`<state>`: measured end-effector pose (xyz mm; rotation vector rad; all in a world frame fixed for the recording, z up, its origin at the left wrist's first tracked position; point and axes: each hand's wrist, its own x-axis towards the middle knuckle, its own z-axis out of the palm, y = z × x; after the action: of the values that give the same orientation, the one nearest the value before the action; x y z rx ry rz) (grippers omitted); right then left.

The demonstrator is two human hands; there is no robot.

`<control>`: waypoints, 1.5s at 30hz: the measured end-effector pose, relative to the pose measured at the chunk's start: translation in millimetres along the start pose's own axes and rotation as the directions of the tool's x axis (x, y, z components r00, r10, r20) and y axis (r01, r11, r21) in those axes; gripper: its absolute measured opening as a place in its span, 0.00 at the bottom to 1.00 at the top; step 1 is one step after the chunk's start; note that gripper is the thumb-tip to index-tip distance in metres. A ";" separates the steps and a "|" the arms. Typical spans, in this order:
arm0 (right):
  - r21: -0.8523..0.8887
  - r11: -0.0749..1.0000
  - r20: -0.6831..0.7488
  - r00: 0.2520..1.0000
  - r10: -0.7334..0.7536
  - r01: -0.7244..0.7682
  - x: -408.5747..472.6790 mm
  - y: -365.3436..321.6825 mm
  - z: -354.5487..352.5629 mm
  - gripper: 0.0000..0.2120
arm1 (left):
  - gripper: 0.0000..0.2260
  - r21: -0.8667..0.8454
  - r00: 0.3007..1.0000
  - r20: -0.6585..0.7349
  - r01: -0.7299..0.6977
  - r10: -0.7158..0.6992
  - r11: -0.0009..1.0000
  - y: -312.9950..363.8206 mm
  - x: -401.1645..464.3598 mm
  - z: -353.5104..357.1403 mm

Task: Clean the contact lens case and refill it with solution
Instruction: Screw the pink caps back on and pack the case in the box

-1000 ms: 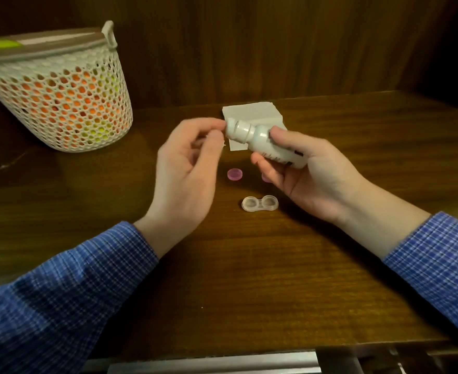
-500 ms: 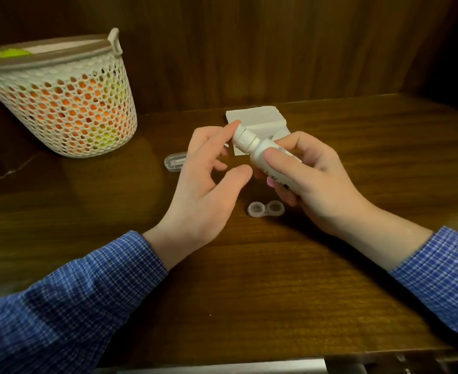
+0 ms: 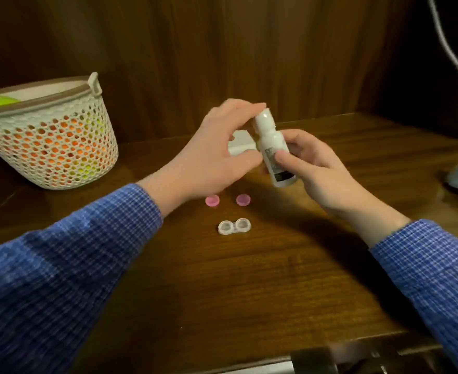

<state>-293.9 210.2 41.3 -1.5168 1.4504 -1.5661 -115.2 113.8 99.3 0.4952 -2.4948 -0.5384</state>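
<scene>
Head view: right hand (image 3: 322,174) gripping solution bottle (image 3: 272,152), left hand (image 3: 222,149) fingertips blurred at its cap, grip unclear.

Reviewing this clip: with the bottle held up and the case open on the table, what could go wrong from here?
The left hand works at the top of the solution bottle gripped by the right hand; a squeeze might spill solution on the table. The open lens case lies unsteadied, so pouring could nudge it. The left sleeve could sweep the pink caps.
</scene>
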 end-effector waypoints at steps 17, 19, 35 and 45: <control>-0.376 0.804 -0.675 0.731 0.104 -0.461 -1.7 72.0 -120.0 0.27 | 0.36 0.220 0.905 0.425 -0.136 0.031 0.966 56.7 125.2 121.2; -0.351 0.800 -0.678 0.721 0.141 -0.487 -0.5 72.5 -121.1 0.30 | 0.35 0.223 0.911 0.412 -0.121 0.019 0.967 52.1 122.2 116.2; -0.594 0.805 0.081 0.994 0.072 -0.010 9.9 23.9 -13.0 0.14 | 0.09 0.005 0.959 0.120 0.257 -0.256 0.966 -41.4 -55.2 -0.9; -0.720 0.690 0.348 0.898 0.270 0.071 56.3 41.8 26.5 0.22 | 0.23 0.010 0.954 0.146 0.264 -0.263 0.964 -60.2 -86.7 34.4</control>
<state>-295.4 138.6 19.0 -1.9892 1.9326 -0.4857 -52.3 110.5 7.9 0.8194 -2.5782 -0.7124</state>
